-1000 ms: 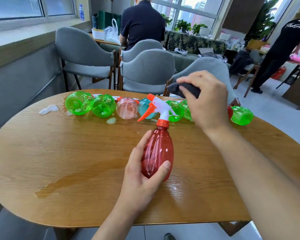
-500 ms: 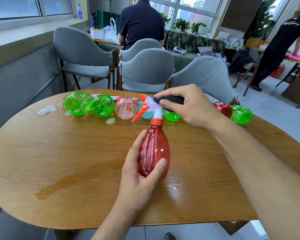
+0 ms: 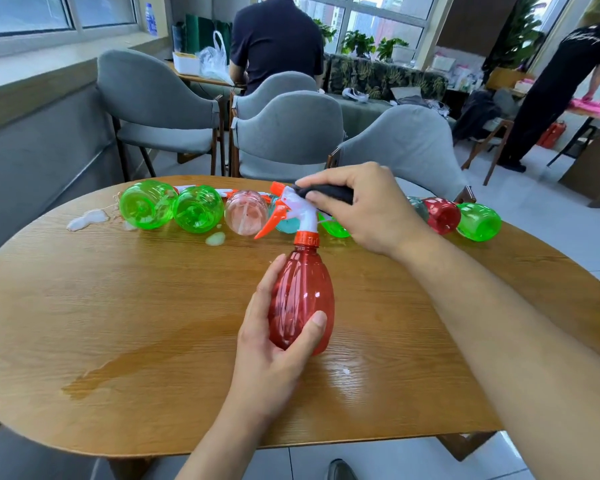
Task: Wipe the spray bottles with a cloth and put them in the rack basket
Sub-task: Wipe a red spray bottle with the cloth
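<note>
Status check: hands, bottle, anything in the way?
Left hand holds red spray bottle upright. Right hand presses dark cloth onto its sprayer head. Nothing obstructing; rack basket not in view.

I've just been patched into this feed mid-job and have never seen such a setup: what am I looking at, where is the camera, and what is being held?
There is no machine: a person works with bare hands, filmed by one wide-angle camera on their head, looking forward and down. The left hand grips the translucent red plastic spray bottle by its body, upright on the oval wooden table. The right hand presses a dark cloth against the bottle's white and orange trigger head. Along the far edge lie more spray bottles on their sides: green ones, a pale pink one, another red one. Foam blobs and a wet streak mark the wood. No rack basket is visible.
</note>
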